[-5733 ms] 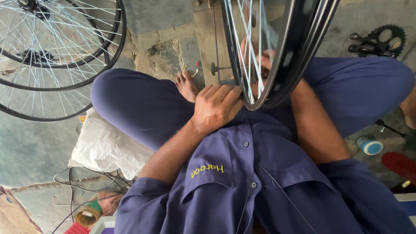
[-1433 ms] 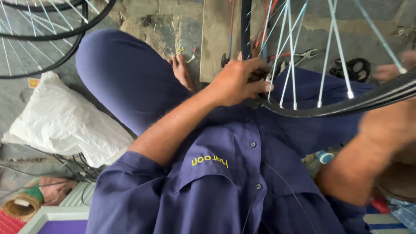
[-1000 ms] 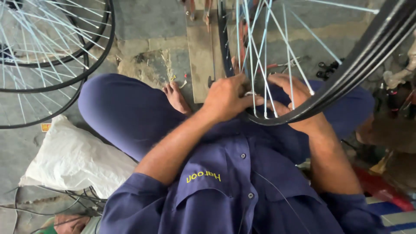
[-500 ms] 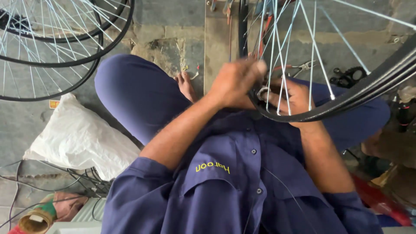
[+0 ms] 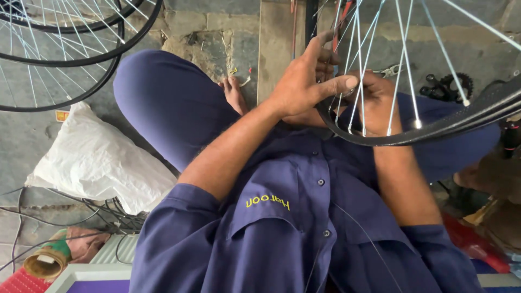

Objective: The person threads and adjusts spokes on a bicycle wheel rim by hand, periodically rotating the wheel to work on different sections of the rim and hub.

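Concrete workshop floor, grey and stained, seen from above; person sits cross-legged on it in a dark blue work shirt and trousers.

One bicycle wheel (image 5: 434, 127) in work: black rim, silver spokes, held over the lap. Only its lower arc shows, curving from near the hands out to the right edge and rising there; spokes fan upward out of view, so the hub lies above the top edge. Wheel stands roughly upright and tilted, its plane running away from the person; the exact axis can't be told.

Left hand (image 5: 304, 81) sits at the left end of that rim arc, fingers closed narrowly, thumb and forefinger pinched at a spoke just above the rim. Whether a small tool is in the pinch can't be told. Right hand (image 5: 377, 100) is behind the spokes, just right of the left hand, fingers curled around the rim and spokes; the grip is partly hidden.

Two more wheels (image 5: 65, 49), black rims, overlap on the floor well left of the held wheel. One white sack (image 5: 103, 163) lies below them, left of the person's knee. One bare foot (image 5: 234, 93) shows just left of the left hand. One black chainring (image 5: 450, 87) lies behind the spokes, right of the right hand. Black cables (image 5: 81, 209) loop below the sack.
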